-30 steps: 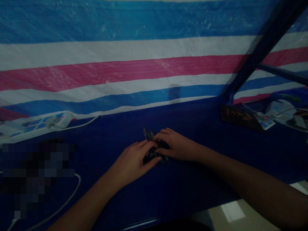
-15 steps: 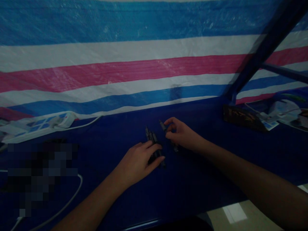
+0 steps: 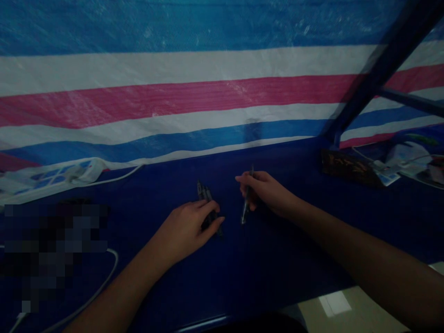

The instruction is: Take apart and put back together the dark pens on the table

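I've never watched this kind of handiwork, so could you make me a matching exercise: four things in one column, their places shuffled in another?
Things
1. single slim dark pen
2. bunch of slim dark pens
3. long white strip with blue patches
4. dark brown oblong block

Places
A. back left, beside the striped plastic sheet
B. in the fingers of the right hand
C. towards the back right of the shiny blue tabletop
D. under the fingers of the left hand

Right pairs: 1-B, 2-D, 3-A, 4-C
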Demonstrator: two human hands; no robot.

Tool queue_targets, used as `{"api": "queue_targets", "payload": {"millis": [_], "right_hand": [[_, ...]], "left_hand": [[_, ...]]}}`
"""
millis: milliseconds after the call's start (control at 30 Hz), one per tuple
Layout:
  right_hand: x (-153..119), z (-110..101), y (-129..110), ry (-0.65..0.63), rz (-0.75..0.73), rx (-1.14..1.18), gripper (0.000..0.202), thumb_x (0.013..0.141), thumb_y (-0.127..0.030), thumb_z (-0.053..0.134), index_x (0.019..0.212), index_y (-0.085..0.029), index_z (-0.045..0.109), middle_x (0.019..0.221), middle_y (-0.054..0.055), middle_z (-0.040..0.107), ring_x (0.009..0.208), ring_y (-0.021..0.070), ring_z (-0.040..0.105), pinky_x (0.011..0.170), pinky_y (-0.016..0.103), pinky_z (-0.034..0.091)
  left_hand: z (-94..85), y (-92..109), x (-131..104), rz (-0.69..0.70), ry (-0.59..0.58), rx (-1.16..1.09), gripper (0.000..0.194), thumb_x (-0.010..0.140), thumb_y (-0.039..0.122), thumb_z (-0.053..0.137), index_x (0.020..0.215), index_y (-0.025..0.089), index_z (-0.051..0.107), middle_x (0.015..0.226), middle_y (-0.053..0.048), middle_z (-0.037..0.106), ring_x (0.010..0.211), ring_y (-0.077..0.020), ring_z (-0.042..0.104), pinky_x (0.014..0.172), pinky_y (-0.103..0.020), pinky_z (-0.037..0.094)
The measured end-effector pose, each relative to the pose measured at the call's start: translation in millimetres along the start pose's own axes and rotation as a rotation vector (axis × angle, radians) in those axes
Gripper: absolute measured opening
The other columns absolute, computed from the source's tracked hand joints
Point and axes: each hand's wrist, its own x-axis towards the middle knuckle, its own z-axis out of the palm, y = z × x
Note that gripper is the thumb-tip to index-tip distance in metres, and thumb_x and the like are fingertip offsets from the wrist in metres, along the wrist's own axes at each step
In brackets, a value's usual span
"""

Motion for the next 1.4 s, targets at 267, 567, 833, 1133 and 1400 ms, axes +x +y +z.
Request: {"api": "queue_targets", "payload": {"millis": [267,567,833,1133,1400], "right_hand": [[-6,3,1,-0.057,-0.055,0.217,0.032,0.092,-0.035,0.067,0.067,-0.021,0.052,0.050,-0.006,0.058,0.041,0.0107,0.060,0.047,0.022,0.046],[-14,16,2,-0.086,-0.121,0.272,0.038,0.085,-0.041,0.077,0.062,-0.020,0.055,0.051,-0.006,0.057,0.050,0.0092,0.059,0.058,0.024,0.045],[-12,10,5,-0.168,-0.109,0.014,0.059,0.099,-0.040,0.054,0.045,-0.022,0.041,0.039,-0.007,0.039,0.038,0.0066,0.035,0.047,0.026,0.030],[-18,11,-5,-0.213,-0.165,0.112,0.048,0.091,-0.036,0.058,0.049,-0.023,0.038,0.042,-0.009,0.032,0.038,0.0057,0.027,0.042,0.026,0.020],[-26,6,-4,-0.252,-0.343,-0.057,0.053,0.096,-0.042,0.061,0.051,-0.020,0.043,0.050,-0.008,0.033,0.046,0.0067,0.026,0.046,0.027,0.020]], "left_hand": [[0.0,11,-1,0.059,0.164,-0.154,0.037,0.111,0.032,0.035,0.101,0.020,0.069,0.083,-0.002,0.074,0.073,-0.0189,0.073,0.067,-0.031,0.054],[5.2,16,-5,0.158,0.407,-0.125,0.027,0.110,0.034,0.047,0.118,0.015,0.066,0.090,-0.004,0.077,0.069,-0.0165,0.073,0.065,-0.027,0.057],[5.3,20,-3,0.139,0.378,-0.154,0.033,0.111,0.036,0.044,0.110,0.015,0.068,0.086,-0.004,0.077,0.070,-0.0173,0.074,0.065,-0.027,0.055],[-2.4,32,-9,-0.082,0.113,-0.735,0.035,0.110,0.040,0.040,0.102,0.019,0.067,0.060,0.008,0.042,0.048,-0.0089,0.037,0.047,-0.022,0.028],[5.1,27,-7,-0.197,-0.038,-0.994,0.056,0.108,0.060,0.034,0.087,0.017,0.064,0.057,0.008,0.032,0.051,-0.0106,0.027,0.049,-0.024,0.024]]}}
